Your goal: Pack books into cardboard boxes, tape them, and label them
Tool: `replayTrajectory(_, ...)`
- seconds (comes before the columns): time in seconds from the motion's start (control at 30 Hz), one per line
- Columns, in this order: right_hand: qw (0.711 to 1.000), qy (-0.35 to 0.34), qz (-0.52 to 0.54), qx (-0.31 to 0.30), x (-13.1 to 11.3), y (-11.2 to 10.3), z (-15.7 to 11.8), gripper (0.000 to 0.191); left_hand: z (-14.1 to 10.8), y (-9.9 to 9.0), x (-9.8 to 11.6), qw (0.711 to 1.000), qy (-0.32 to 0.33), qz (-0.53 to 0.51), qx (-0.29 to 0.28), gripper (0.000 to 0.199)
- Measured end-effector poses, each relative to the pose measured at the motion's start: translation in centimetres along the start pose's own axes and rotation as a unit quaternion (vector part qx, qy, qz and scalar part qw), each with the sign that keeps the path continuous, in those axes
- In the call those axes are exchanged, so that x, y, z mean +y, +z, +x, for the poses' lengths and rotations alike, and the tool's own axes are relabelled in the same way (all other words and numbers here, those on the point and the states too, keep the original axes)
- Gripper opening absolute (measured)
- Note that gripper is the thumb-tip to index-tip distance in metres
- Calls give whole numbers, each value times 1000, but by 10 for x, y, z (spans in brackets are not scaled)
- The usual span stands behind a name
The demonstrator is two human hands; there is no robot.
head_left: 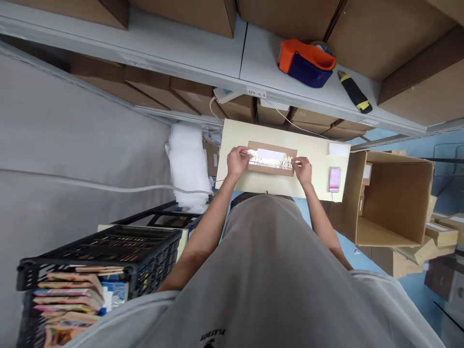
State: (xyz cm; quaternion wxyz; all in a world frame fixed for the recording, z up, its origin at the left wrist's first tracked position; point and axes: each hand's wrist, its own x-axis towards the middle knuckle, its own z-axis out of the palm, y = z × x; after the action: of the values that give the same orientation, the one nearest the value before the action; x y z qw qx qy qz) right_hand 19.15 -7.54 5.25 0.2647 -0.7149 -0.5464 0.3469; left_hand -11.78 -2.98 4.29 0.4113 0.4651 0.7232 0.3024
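A flat brown cardboard box (pixel 253 167) lies on the cream tabletop (pixel 232 135) in front of me. A white label sits on its top, and a shiny strip of clear tape (pixel 270 161) stretches across it. The left end of this strip is pinched between the fingers of my left hand (pixel 237 162), at the box's left edge. At the opposite edge, my right hand (pixel 303 170) has its thumb and fingers closed on the tape's right end. Glare hides whether the strip lies fully flat on the box.
An orange and blue tape dispenser (pixel 308 63) and a yellow-black utility knife (pixel 355 92) lie on the shelf above. A phone (pixel 334 180) is at the table's right end. An open carton (pixel 395 203) stands right; black crates (pixel 145 256) and white wrapping (pixel 186 159) are left.
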Motion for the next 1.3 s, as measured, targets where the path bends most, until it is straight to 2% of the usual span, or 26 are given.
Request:
replayTrajectory(0.3,999,28,-24,-23,-10,-3,7,17,9,-4,5,999,-31,38,-14,23)
replayTrajectory(0.43,999,35,-27,-22,-7,-13,6,20,1,-2,7,998,-40,31,-34,26)
replayTrajectory(0.57,998,34,-45,-6,1,-26,-2,21,-15,7,8,997,-27,-24,-63,25)
replayTrajectory(0.7,997,8,-71,-11,1,-33,-9,16,-25,12,9,997,-41,-52,-41,30)
replayTrajectory(0.8,994,-41,-104,15,-19,-44,6,16,-18,8,20,999,-39,-20,-4,37)
replayTrajectory(0.9,976,-156,-134,77,-68,-69,45,25,2,3,58,997,55,-35,30,33)
replayTrajectory(0.97,952,-245,-138,125,-113,-90,78,33,18,-1,100,987,137,-85,28,29)
replayTrajectory(1.03,930,-304,-144,151,-159,-105,111,39,31,-6,149,969,200,-141,5,30)
replayTrajectory(1.1,922,-312,-170,152,-197,-109,139,44,38,-10,195,953,252,-171,4,33)
replayTrajectory(1.17,926,-278,-211,142,-218,-103,160,49,38,-14,228,939,290,-184,18,34)
replayTrajectory(1.23,930,-244,-243,129,-225,-91,176,54,32,-18,242,930,308,-198,21,36)
replayTrajectory(1.3,930,-237,-253,122,-223,-82,188,56,24,-20,241,929,305,-212,10,39)
